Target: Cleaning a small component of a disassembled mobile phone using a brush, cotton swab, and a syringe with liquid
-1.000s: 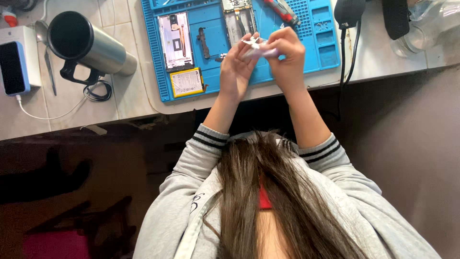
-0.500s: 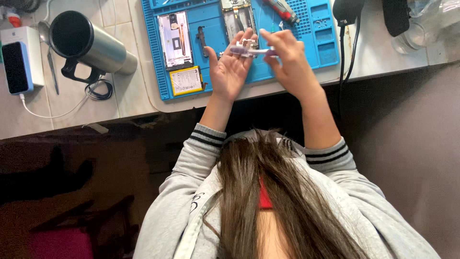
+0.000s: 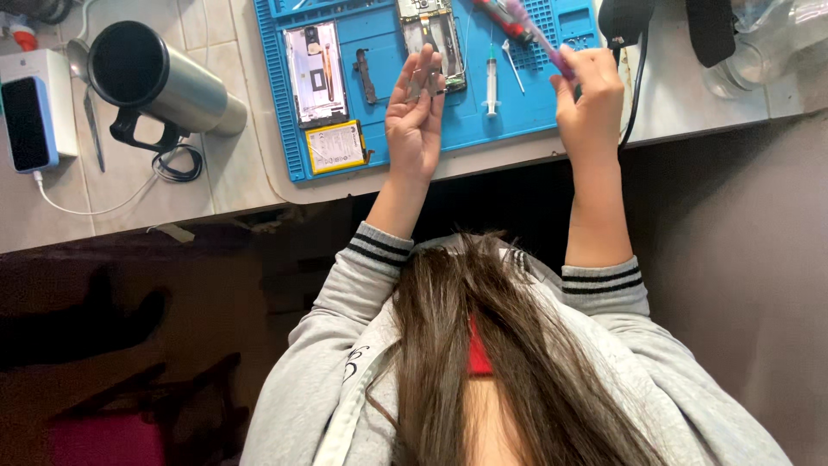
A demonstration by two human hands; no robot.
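A small thin metal part (image 3: pixel 429 84) is pinched between the fingertips of the left hand (image 3: pixel 414 121), raised above the near edge of the blue silicone work mat (image 3: pixel 535 112). A slim purple-handled tool (image 3: pixel 539 39) is clenched in the right hand (image 3: pixel 588 99), to the right, well apart from the left hand. An opened phone body (image 3: pixel 316 73), a yellow rectangular battery (image 3: pixel 336 147) and a small clear syringe (image 3: pixel 491 82) lie on the mat. A steel mug with black handle (image 3: pixel 155 82) lies far left.
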